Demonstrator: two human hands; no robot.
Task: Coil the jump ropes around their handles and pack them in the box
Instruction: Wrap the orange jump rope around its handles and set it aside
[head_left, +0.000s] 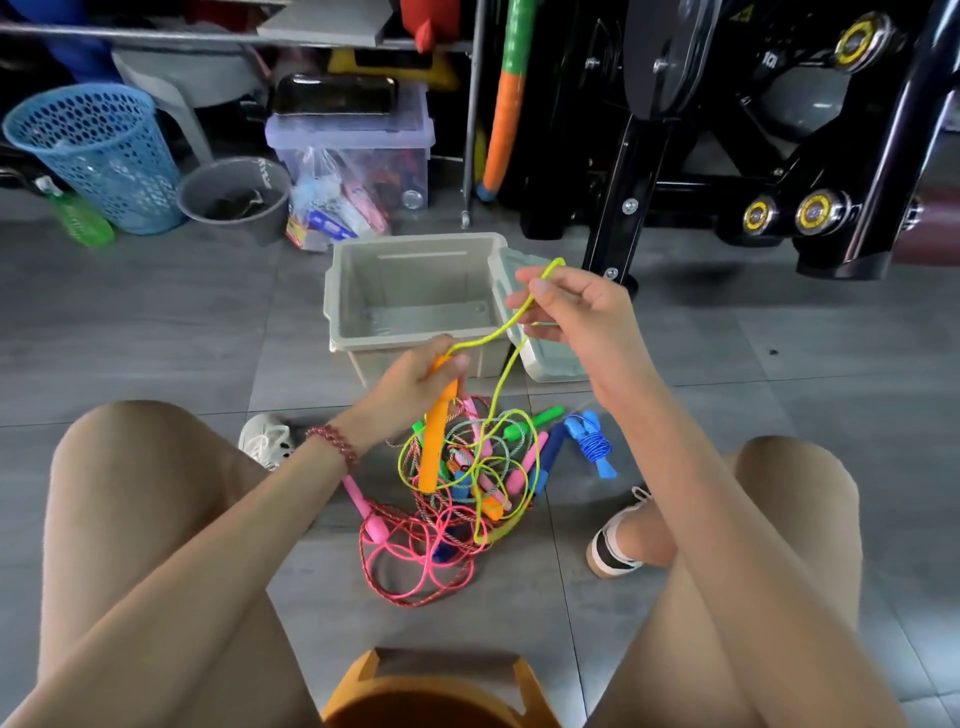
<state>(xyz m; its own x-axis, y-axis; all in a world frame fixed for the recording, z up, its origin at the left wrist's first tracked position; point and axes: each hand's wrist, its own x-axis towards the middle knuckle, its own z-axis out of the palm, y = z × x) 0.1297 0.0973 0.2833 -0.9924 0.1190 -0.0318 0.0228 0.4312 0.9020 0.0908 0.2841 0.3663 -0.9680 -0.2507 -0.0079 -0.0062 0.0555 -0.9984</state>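
Observation:
My left hand grips the top of an orange handle that hangs down over the pile. From it runs a yellow-green rope, which my right hand pinches and lifts in a loop in front of the box. The grey plastic box stands open on the floor behind my hands, with nothing in it. A tangled heap of jump ropes with pink, green, blue and orange handles lies between my knees. One blue rope lies coiled around its handles to the right of the heap.
The box's lid leans at its right side. Behind stand a blue mesh basket, a grey bucket, a clear storage tub and a black exercise machine. My feet in shoes flank the heap on the grey tiled floor.

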